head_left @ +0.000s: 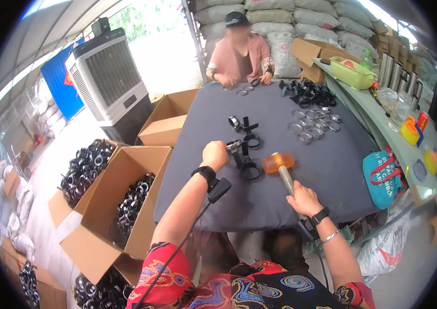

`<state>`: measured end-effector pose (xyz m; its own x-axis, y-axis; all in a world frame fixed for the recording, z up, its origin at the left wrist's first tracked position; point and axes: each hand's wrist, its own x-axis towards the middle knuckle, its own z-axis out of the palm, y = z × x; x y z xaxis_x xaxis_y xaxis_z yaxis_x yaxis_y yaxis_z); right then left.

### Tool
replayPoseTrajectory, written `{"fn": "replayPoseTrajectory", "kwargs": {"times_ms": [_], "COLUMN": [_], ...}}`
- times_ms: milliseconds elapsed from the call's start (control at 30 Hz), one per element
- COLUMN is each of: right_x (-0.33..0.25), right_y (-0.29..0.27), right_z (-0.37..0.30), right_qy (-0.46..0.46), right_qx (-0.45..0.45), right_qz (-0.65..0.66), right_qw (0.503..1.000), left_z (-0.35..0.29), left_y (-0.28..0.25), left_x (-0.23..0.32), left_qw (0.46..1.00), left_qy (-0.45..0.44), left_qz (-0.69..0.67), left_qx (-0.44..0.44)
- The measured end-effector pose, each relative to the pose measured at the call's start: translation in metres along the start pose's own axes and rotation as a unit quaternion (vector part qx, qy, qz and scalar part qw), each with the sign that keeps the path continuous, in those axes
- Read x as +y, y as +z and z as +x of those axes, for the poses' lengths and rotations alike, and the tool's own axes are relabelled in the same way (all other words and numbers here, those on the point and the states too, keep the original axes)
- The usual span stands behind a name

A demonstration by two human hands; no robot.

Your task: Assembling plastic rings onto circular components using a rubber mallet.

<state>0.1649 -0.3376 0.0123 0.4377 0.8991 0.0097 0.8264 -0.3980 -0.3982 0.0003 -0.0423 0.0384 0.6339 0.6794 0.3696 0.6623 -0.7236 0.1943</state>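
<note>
My right hand (305, 200) is wrapped round the pale handle of a mallet (278, 162) with an amber-orange head. The head is just above or on the grey-covered table, right of a black ring (251, 170). My left hand (215, 156) is closed at the table's left side, its fingers on a black ring clamp (235, 146) with a silvery band; my hand partly hides it. Beside that clamp lie a second black ring (253, 141) and, farther off, another black clamp with a metal ring (235, 122).
Metal rings (315, 123) and a heap of black clamp parts (308, 93) lie at the table's far right. Opposite stands a co-worker (240, 54), hands over the table edge. Boxes of finished-looking clamps (135, 206) flank the left; a side bench (383, 110) runs along the right.
</note>
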Motion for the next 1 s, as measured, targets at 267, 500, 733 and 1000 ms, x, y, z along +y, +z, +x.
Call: {"fn": "replayPoseTrajectory", "kwargs": {"times_ms": [267,500,733,1000], "right_x": [0.027,0.027,-0.053,-0.161], "right_y": [0.003,-0.007,-0.001,0.0], "right_z": [0.011,0.01,-0.031,-0.026], "right_qy": [-0.004,0.102,0.061,-0.157], "right_qx": [0.01,-0.166,0.001,-0.148], "right_qz": [0.186,0.532,0.566,0.43], "right_qw": [0.982,0.824,0.822,0.877], "left_z": [-0.149,-0.287,-0.318,-0.314], "left_y": [-0.073,-0.069,-0.02,0.007], "left_x": [-0.072,-0.083,-0.07,-0.063], "left_qw": [0.85,0.673,0.703,0.695], "left_qy": [-0.273,-0.356,-0.328,-0.304], "left_qz": [-0.448,-0.644,-0.622,-0.637], "left_qx": [0.05,0.074,0.109,0.14]}}
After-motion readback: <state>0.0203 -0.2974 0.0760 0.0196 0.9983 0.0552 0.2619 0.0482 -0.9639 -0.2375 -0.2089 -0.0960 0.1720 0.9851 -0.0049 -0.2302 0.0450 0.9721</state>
